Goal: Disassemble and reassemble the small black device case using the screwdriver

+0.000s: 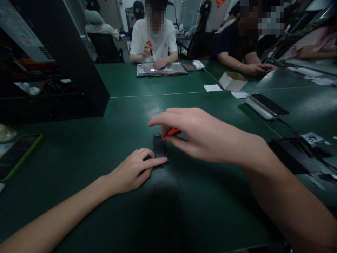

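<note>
A small black phone-like device (pixel 160 148) lies flat on the green table, its long side pointing away from me. My left hand (pixel 139 167) holds it at the left and near end, index finger stretched across the lower part and the other fingers curled at its side. Above the far end, my right hand (pixel 195 130) is closed around an orange and black screwdriver (pixel 172 132), index finger lifted forward. The thin shaft slants down to the left over the device; whether its tip touches the surface I cannot tell.
A green-edged phone (pixel 19 154) lies at the left, below a black cabinet (pixel 86 70). Across the table a person (pixel 155 42) works with a screwdriver on a flat panel (pixel 162 70). To the right are an open box (pixel 232 81), a dark-topped device (pixel 267 105) and black parts (pixel 295 154).
</note>
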A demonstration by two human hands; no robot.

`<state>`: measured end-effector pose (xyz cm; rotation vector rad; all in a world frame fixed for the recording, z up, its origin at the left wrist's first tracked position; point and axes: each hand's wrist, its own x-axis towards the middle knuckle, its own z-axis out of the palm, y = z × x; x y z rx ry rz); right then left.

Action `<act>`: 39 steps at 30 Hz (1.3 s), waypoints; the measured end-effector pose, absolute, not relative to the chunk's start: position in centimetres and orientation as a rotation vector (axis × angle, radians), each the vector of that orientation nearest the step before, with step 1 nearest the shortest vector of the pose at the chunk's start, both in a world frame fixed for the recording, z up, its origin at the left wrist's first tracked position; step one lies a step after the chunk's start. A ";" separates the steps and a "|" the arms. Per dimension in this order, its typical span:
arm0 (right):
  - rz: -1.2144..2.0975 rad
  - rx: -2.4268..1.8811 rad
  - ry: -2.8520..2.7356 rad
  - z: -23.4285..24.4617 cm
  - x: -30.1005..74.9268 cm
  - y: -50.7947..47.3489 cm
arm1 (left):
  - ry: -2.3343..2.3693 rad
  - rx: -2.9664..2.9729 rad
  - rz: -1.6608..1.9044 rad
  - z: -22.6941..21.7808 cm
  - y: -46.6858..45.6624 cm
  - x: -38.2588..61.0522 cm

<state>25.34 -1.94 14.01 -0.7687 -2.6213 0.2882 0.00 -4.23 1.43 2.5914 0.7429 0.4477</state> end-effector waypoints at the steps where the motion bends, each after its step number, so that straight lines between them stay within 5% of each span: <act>1: 0.287 -0.762 -2.628 14.0 25.4 -2.0 | 0.743 2.588 0.444 1.4 -4.2 0.0; 9: 0.073 -1.083 -2.557 13.7 24.9 -1.6 | 0.744 2.597 0.443 1.4 -4.2 0.0; 18: 0.243 -0.789 -2.617 13.7 25.0 -1.9 | 0.738 2.600 0.460 1.3 -4.2 0.0; 29: 0.050 -1.207 -2.638 14.0 25.3 -2.2 | 0.754 2.600 0.426 1.2 -4.2 -0.1; 39: 0.259 -0.796 -2.716 13.2 24.7 -1.5 | 0.943 2.937 0.574 0.6 -5.0 0.2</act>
